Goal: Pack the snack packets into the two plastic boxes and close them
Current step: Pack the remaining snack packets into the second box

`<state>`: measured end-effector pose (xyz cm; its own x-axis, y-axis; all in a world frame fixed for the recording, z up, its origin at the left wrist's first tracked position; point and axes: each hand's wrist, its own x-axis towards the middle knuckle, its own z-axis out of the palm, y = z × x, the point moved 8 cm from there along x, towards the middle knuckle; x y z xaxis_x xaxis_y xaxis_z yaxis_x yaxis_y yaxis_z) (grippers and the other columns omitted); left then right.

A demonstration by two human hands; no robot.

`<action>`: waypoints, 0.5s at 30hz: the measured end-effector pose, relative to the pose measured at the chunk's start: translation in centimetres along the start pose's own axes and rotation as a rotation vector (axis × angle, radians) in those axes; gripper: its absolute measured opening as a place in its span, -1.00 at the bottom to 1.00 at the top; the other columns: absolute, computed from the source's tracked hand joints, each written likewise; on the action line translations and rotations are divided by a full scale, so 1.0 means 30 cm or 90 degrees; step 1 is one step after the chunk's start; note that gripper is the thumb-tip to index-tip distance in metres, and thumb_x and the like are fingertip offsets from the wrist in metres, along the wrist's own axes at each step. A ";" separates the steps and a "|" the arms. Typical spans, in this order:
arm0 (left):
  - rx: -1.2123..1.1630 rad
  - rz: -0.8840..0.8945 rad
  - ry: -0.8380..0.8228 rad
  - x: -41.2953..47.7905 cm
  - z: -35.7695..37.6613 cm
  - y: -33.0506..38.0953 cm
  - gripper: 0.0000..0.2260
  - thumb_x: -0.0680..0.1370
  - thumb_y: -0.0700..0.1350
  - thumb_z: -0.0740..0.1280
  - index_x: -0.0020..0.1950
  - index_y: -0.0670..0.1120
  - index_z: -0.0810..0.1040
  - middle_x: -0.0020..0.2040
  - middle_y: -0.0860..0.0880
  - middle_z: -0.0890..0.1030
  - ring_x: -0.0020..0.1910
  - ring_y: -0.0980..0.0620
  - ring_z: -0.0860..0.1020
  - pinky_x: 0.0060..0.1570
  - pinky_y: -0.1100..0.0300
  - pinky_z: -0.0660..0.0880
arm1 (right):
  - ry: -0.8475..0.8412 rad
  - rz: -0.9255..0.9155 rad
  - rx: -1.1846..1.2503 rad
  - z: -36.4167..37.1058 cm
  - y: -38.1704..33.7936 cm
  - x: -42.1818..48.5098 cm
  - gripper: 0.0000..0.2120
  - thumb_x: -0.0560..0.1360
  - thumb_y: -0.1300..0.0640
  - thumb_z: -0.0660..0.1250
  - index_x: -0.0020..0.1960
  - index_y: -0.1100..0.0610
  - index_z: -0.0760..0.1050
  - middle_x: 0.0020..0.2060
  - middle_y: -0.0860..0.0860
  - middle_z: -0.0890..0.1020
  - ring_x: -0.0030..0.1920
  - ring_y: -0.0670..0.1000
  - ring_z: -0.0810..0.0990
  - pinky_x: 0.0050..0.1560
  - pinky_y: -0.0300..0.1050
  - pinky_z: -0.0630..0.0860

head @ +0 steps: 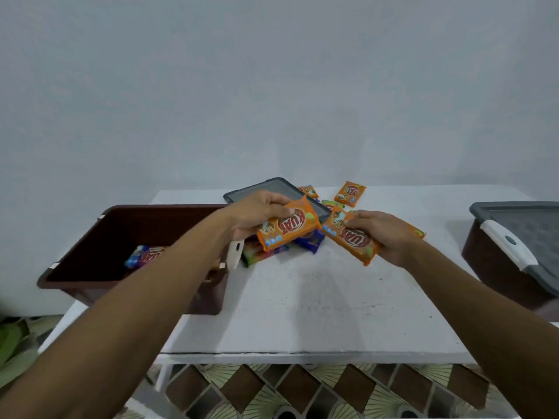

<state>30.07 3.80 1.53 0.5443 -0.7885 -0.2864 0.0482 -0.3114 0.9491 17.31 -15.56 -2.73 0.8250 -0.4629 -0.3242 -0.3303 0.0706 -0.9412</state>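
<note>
Observed: left hand (257, 213) grips one orange foil snack packet (287, 229); right hand (382, 234) grips a second orange packet (352, 238), both above the white bench (317, 297). The open brown plastic box (99, 252) sits to the left, part-filled. Risk: glossy wrappers may slip from the grips and land outside the box.

Plain pale wall (272, 86) behind a white table (317, 313); brown-and-cream patterned floor tiles (302, 388) beneath.

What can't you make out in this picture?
All head view.
- Open box: its contents, partly hidden by the left forearm.
- Closed box: cut off by the right edge; lid hides the inside.
- Pile of packets: partly covered by the left packet in the left hand and the right packet in the right hand.
</note>
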 end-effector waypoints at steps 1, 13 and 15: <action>0.015 0.020 0.007 -0.024 -0.059 0.028 -0.76 0.53 -0.20 0.39 0.20 -0.17 0.57 -0.03 -0.13 0.70 -0.15 0.01 0.66 -0.13 0.13 0.61 | -0.011 -0.008 -0.003 0.041 -0.025 0.003 -0.82 0.47 0.18 0.43 0.07 0.14 0.59 -0.05 0.11 0.71 -0.14 0.04 0.70 -0.22 -0.12 0.61; 0.380 0.007 0.063 -0.273 -0.756 -0.095 -0.87 0.50 -0.28 0.42 0.03 -0.16 0.59 -0.11 -0.19 0.69 -0.22 -0.02 0.62 -0.17 0.08 0.54 | -0.100 -0.203 -0.276 0.703 -0.393 0.027 -0.76 0.41 0.10 0.51 0.07 0.04 0.63 -0.12 0.04 0.73 -0.15 0.05 0.72 -0.14 -0.05 0.63; 0.478 0.000 0.030 -0.252 -0.784 -0.154 -0.88 0.53 -0.31 0.37 0.01 -0.14 0.57 -0.14 -0.19 0.67 -0.23 -0.02 0.59 -0.15 0.06 0.51 | -0.116 -0.232 -0.337 0.825 -0.423 0.031 -0.72 0.44 0.09 0.49 0.14 0.06 0.61 -0.03 0.00 0.70 -0.10 -0.01 0.69 -0.14 -0.12 0.57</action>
<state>45.42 23.68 2.41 0.5804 -0.7701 -0.2648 -0.5267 -0.6030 0.5992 33.61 4.97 6.58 0.9755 -0.2145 -0.0486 -0.1575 -0.5270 -0.8352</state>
